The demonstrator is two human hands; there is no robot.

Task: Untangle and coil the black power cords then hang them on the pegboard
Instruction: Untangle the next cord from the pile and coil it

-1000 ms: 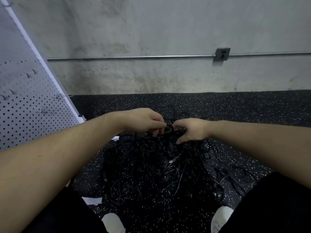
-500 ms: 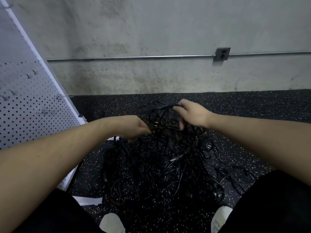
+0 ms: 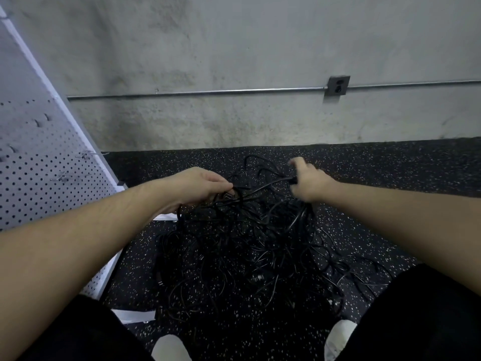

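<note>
On the speckled floor (image 3: 390,178), tangled black cords (image 3: 242,246) in both hands.

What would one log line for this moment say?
stage: untangling | left hand: grips tangled black power cords | right hand: grips one strand | white perforated pegboard: no cords

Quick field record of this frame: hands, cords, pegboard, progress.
left hand: grips a bunch of black cords
right hand: grips a cord strand, blurred
cords: one tangled black pile on the speckled floor, upper part lifted between the hands
pegboard: at left, hooks visible, no cords hung on the part in view
progress: none coiled yet
wall outlet: nothing plugged in
</note>
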